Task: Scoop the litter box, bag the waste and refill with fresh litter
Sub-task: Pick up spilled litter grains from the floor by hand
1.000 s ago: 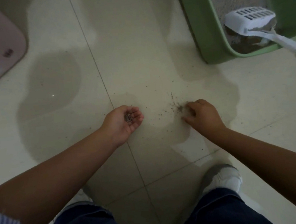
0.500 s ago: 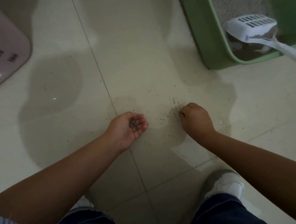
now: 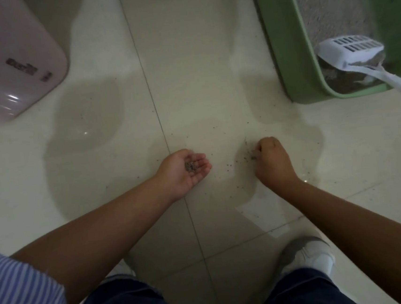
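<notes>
- Your left hand (image 3: 184, 169) lies palm up just above the floor (image 3: 187, 79), its fingers (image 3: 201, 162) loosely cupped around a small heap of grey litter grains (image 3: 191, 166) in the palm.
- Your right hand (image 3: 272, 160) is knuckles up, low over the tiles, its fingers curled in and bunched together at a little cluster of spilled grains (image 3: 249, 153); whether they actually pinch any grains, you cannot tell from here.
- More loose grains speckle the floor between your two hands and out toward the box.
- The green litter box (image 3: 282, 46) stands at the upper right, well apart from both hands, with grey litter inside.
- The white slotted scoop (image 3: 351, 50) rests in the box's near corner, its handle sticking out over the front rim to the right.
- A pink appliance (image 3: 7, 62) sits at the upper left.
- Your dark trousers and one white shoe (image 3: 307, 256) show at the bottom edge, and a blue striped sleeve (image 3: 17, 292) at the lower left.
</notes>
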